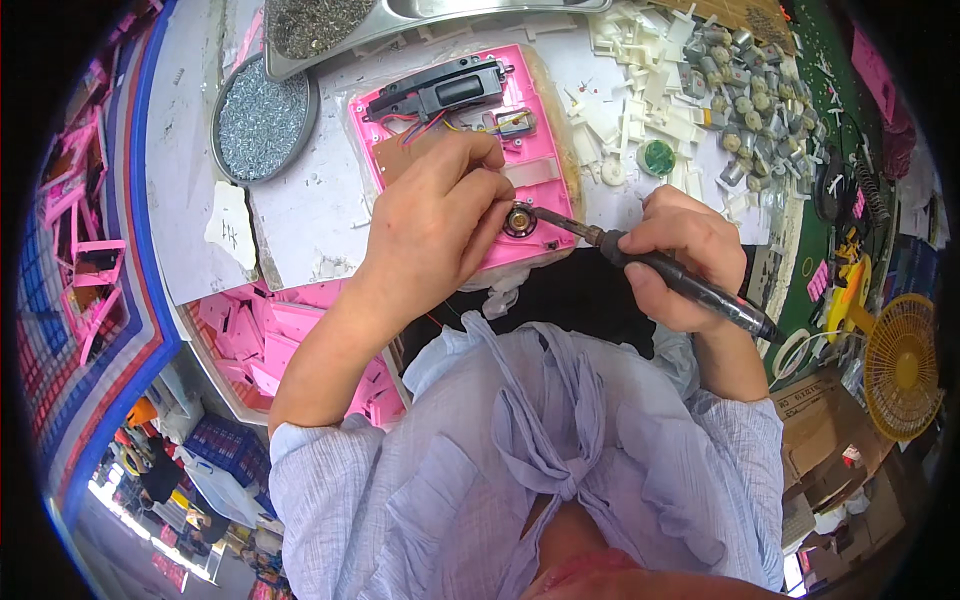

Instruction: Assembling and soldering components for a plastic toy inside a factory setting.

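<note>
1. Head view, tool: soldering iron sat over the near edge of the surface, right of the pink casing. Long axis ran slantwise; tip pointed left and slightly away from the person, handle end toward near right. Tip was at the right rim of a round dark speaker-like part; contact couldn't be told.
2. Right hand: thumb and fingers closed around the iron's handle.
3. Left hand: reached over the casing's left edge, fingers bent and pinched nearly together just beside the round part. Couldn't tell what, if anything, was between the fingertips.
4. Casing: lay open side up on a pale pad, near the surface's near edge. Long axis ran away from the person, far end leaning left. Black module along its far edge, small metal part by its right edge, thin wires between.
5. Edges, room: a bare white strip ran between the casing's left side and an oval dish of tiny metal bits. Metal tray bounded the far edge; white plastic pieces and grey cylindrical parts crowded the far right corner.
</note>
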Demonstrator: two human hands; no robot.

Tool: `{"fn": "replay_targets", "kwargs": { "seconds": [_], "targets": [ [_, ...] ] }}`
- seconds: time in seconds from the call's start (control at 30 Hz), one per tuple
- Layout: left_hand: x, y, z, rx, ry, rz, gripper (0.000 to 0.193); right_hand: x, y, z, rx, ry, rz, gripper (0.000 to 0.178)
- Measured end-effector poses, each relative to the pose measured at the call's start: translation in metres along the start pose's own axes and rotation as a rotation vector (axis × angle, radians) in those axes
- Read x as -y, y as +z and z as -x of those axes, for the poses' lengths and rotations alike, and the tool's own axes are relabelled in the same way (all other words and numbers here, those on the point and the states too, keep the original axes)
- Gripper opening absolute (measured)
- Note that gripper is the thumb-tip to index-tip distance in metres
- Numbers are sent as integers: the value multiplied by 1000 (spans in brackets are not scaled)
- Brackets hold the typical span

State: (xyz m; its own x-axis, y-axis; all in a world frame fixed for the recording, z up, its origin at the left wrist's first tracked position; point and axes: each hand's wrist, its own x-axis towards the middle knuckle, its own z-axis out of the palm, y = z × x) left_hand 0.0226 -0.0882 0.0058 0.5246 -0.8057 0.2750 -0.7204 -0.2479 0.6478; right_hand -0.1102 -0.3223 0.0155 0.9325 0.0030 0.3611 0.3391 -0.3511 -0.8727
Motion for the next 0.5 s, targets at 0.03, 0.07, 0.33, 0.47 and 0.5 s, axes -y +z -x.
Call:
{"fn": "replay_targets", "kwargs": {
  "seconds": [0.03,0.07,0.33,0.47,0.5],
  "targets": [
    [0,0,0,-1,0,-1,21,0,0,-1,6,0,4,23],
    [0,1,0,-3,0,-3,21,0,1,-1,12,-1,8,23],
    [1,5,1,-39,13,-28,15,0,2,-2,17,-9,29,24],
    [0,5,1,-38,8,-31,15,2,-5,1,22,5,28,25],
    [0,5,1,-36,10,-31,15,2,-6,2,4,2,26,25]
  ]
}}
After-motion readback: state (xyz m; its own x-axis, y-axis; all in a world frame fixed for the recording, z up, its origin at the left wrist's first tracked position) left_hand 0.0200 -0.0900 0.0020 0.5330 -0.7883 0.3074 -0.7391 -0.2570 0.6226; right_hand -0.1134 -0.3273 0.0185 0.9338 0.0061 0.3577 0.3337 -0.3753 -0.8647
